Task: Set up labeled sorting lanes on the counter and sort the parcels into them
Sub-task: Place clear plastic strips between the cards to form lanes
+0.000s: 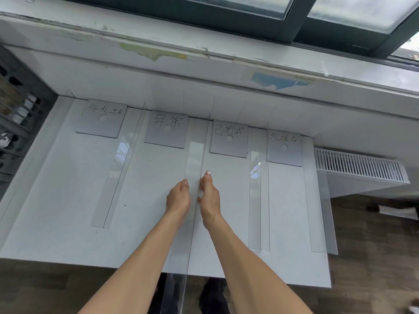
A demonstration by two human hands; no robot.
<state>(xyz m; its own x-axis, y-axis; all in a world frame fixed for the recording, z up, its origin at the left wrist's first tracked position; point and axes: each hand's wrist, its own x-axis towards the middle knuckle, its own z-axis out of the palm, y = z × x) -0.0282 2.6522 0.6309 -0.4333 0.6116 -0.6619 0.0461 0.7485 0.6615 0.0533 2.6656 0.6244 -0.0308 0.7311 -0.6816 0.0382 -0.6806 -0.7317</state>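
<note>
While the divider stood mid-counter, its long axis running straight away between both hands, the right hand pressed straight fingers to its side and the left hand touched opposite, fingers hidden, grip untellable.

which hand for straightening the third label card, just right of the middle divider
Right hand, probably: it and the card lie on one side of the clear divider; the left hand must cross it.
</note>
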